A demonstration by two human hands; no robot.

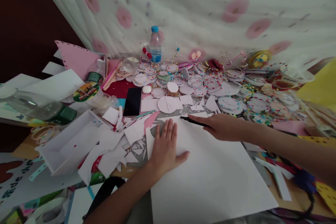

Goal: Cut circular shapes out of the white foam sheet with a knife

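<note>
Flat and spread out, the left hand (165,148) is lying on a big, smooth white sheet (215,182) at the bottom middle of the frame, holding nothing. The right hand (219,126) is gripping a thin black tool (192,121), and its tip is pointing left near the sheet's top edge. Pointy white scraps (135,133) are lying left of the sheet, near an open white box (75,143). Farther back, a flat, shiny black phone (133,102) is resting left of the middle. Round white pieces (195,81) with colorful dotted rims are sitting in heaps. Behind, a clear, blue-capped plastic bottle (155,47) is standing before a soft, pink-flowered curtain (162,7).
</note>
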